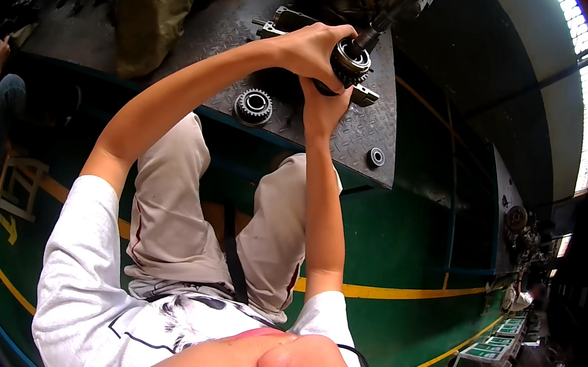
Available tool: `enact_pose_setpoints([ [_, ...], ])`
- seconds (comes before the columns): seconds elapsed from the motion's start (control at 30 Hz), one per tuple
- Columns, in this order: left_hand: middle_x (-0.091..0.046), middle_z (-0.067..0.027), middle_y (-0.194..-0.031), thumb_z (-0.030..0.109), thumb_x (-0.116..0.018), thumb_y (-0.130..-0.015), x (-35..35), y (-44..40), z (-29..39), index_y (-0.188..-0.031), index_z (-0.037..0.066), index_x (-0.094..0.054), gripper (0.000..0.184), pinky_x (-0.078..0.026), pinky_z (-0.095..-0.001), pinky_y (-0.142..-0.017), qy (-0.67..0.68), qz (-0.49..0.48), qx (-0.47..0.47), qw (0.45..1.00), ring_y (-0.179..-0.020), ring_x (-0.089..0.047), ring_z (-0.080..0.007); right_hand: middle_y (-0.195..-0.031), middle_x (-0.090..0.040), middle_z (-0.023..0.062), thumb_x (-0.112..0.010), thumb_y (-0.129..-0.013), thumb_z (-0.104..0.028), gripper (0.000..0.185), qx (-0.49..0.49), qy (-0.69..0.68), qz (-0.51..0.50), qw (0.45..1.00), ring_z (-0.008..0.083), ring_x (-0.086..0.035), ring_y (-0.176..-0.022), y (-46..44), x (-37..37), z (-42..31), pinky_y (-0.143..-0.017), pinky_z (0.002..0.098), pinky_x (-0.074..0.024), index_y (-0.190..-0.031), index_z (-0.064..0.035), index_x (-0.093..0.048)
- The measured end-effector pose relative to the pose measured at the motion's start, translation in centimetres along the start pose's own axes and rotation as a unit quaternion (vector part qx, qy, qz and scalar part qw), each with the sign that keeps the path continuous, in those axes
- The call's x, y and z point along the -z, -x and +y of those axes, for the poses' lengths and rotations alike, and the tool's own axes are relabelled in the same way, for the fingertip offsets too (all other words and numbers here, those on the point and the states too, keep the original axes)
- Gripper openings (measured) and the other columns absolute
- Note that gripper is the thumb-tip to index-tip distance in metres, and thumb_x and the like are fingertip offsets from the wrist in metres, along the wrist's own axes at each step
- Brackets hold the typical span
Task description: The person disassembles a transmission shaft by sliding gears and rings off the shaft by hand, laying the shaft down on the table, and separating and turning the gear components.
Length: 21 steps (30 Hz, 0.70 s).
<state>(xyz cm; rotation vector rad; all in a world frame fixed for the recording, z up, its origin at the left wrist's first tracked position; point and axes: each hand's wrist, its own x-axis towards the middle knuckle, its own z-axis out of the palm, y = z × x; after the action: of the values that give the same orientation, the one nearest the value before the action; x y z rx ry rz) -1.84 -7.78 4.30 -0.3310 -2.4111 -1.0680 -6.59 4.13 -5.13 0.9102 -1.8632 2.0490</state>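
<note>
Toward one o'clock, the gear (356,73) sits on the shaft (371,37); uneven pressure, I judge, could cock it and make it bind. My left hand (312,48) grasps it, fingers half-curled; my right hand (325,108) meets its near side, fingertips hidden, so I cannot tell how closed they are.

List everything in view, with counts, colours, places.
Workbenches: two, grey, ahead and far right.
Held gear: one, dark-silver, top centre.
Shaft: one, dark, beyond held gear.
Loose gear: one, silver, near bench edge.
Bearing: one, silver, right bench corner.
Metal parts: uncertain count, grey, beside held gear.
Cloth: one, olive, bench's left.
Stool frame: one, pale, far left.
Floor: one, green, yellow-lined, below.
Co-worker: at least one, blue jeans, left.
Shirt, trousers: one each, white, beige, below.
Left hand, right hand: one each, bare, on held gear.
</note>
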Motion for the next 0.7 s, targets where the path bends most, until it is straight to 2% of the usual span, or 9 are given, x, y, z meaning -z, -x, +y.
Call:
enact_pose_setpoints([
  [0.07,-0.069,-0.0184,-0.101,0.022,-0.086,-0.059,0.0,0.0,0.0,-0.122,-0.004,-0.053,0.075,-0.051,-0.0344,-0.087,0.005,-0.011,0.008,1.0,-0.091,-0.067,-0.0264,-0.107,-0.067,0.0097,-0.087,-0.071,-0.014,0.058,0.017,-0.036,-0.003,0.999,0.0188,-0.064,-0.097,-0.4,-0.2,1.0,-0.087,0.0307,-0.0505,-0.117,0.0038,-0.056],
  [0.13,-0.068,-0.0179,-0.1,0.022,-0.086,-0.059,0.1,0.1,0.3,-0.12,-0.003,-0.052,0.075,-0.051,-0.0347,-0.087,-0.002,-0.015,0.01,1.0,-0.091,-0.067,-0.0263,-0.107,-0.067,0.0076,-0.086,-0.071,-0.01,0.05,-0.055,-0.055,-0.031,0.996,0.0155,-0.063,-0.096,-0.7,-0.1,1.6,-0.084,0.0288,-0.0505,-0.112,0.004,-0.06],
  [0.17,-0.068,-0.0175,-0.1,0.022,-0.087,-0.059,0.2,0.2,0.4,-0.119,-0.003,-0.052,0.074,-0.051,-0.035,-0.087,-0.01,-0.017,0.013,1.0,-0.09,-0.066,-0.0262,-0.107,-0.067,0.0076,-0.086,-0.071,-0.01,0.05,-0.054,-0.056,-0.031,0.996,0.0155,-0.063,-0.096,-0.7,-0.1,1.9,-0.084,0.0288,-0.0505,-0.112,0.004,-0.06],
  [0.23,-0.067,-0.0174,-0.1,0.023,-0.087,-0.06,0.4,0.3,0.5,-0.119,-0.003,-0.052,0.073,-0.051,-0.0352,-0.086,-0.013,-0.023,0.012,1.0,-0.091,-0.066,-0.0264,-0.104,-0.068,0.0066,-0.086,-0.07,-0.008,0.05,-0.008,-0.042,-0.014,0.999,0.0146,-0.063,-0.095,-0.5,-0.2,1.1,-0.083,0.0284,-0.0505,-0.113,0.0034,-0.061],
  [0.4,-0.066,-0.0169,-0.103,0.023,-0.088,-0.061,0.8,0.3,0.6,-0.119,-0.001,-0.052,0.072,-0.05,-0.0357,-0.087,0.0,-0.045,0.008,0.999,-0.093,-0.065,-0.0263,-0.105,-0.068,0.0062,-0.086,-0.07,-0.007,0.051,0.011,-0.039,-0.005,0.999,0.015,-0.063,-0.093,-0.5,-0.4,0.5,-0.083,0.0288,-0.0512,-0.114,0.0023,-0.062],
  [0.57,-0.065,-0.0172,-0.118,0.027,-0.088,-0.065,0.4,1.0,-0.6,-0.134,-0.001,-0.049,0.084,-0.048,-0.0356,-0.097,-0.007,-0.01,-0.026,1.0,-0.109,-0.063,-0.0251,-0.108,-0.068,0.0069,-0.086,-0.07,-0.008,0.053,-0.006,-0.022,-0.02,1.0,0.0152,-0.063,-0.096,-0.6,-0.1,0.6,-0.086,0.0291,-0.0509,-0.116,0.0023,-0.061],
  [0.7,-0.064,-0.0168,-0.122,0.035,-0.087,-0.071,0.8,1.7,-0.4,-0.139,0.0,-0.046,0.087,-0.047,-0.0357,-0.1,0.019,-0.034,0.002,0.999,-0.113,-0.062,-0.0251,-0.111,-0.067,0.0078,-0.087,-0.07,-0.009,0.057,-0.025,-0.013,-0.014,1.0,0.0162,-0.064,-0.099,-0.2,-0.3,-0.1,-0.088,0.029,-0.0504,-0.119,0.0021,-0.059],
])
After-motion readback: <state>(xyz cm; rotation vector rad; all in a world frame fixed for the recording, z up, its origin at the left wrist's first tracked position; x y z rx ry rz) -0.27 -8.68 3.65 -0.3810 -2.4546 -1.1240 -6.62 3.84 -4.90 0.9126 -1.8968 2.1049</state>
